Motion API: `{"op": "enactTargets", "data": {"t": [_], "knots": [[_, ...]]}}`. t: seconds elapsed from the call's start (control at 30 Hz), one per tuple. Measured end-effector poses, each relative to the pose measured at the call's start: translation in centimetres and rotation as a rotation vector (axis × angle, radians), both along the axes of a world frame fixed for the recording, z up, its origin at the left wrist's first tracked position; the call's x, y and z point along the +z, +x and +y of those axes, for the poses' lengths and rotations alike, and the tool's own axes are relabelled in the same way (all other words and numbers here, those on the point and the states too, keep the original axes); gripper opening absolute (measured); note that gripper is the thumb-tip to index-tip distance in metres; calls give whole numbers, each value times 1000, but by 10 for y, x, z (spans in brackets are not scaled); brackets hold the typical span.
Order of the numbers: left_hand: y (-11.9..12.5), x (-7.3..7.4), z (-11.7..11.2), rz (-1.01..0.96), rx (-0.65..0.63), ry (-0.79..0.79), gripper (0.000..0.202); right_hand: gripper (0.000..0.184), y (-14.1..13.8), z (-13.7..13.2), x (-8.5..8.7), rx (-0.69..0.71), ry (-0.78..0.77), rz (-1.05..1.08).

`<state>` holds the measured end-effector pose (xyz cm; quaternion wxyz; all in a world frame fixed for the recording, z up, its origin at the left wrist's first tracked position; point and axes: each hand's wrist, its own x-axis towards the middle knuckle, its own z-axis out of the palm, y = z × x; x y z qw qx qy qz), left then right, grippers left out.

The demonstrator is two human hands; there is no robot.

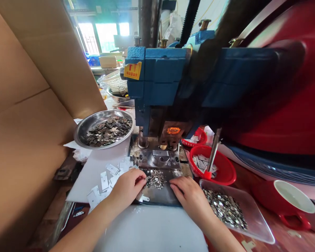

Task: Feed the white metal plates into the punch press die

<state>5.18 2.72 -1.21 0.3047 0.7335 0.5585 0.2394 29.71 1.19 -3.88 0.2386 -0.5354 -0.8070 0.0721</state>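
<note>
My left hand (130, 184) is closed, thumb and fingers pinched at the left of a pile of small shiny metal parts (156, 179). A bit of a small metal piece (147, 177) shows at its fingertips; the rest is hidden. On the dark metal plate at the pile's right, my right hand (189, 191) rests palm down with its fingers stretched out. Beyond both hands is the die block (160, 160) of a blue press (160, 77). White flat plates (104, 181) lie scattered left of my left hand, and a light tab-shaped piece (144, 198) sits below it.
A steel bowl (80, 140) of thin metal pieces stands at left. At right are a red basket (229, 175) with white plates, a metal lever (214, 148), a clear tray (257, 224) of small metal parts and a red mug (267, 199). Cardboard (23, 133) walls the left side.
</note>
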Motion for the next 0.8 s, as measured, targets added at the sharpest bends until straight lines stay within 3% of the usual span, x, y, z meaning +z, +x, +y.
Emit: {"op": "enactTargets", "data": {"t": [0.2, 0.37, 0.53, 0.8], "knots": [[3, -8, -5, -68, -65, 161, 20, 23, 13, 23, 2, -193, 44, -112], [3, -19, -6, -35, -96, 283, 22, 22, 7, 28, 3, -190, 47, -225], [3, -22, -7, -26, -106, 295, 22, 19, -1, 25, 0, -178, 44, -253], [2, -22, -6, -71, -83, 287, 22, 25, 7, 34, 3, -295, 89, -152]]}}
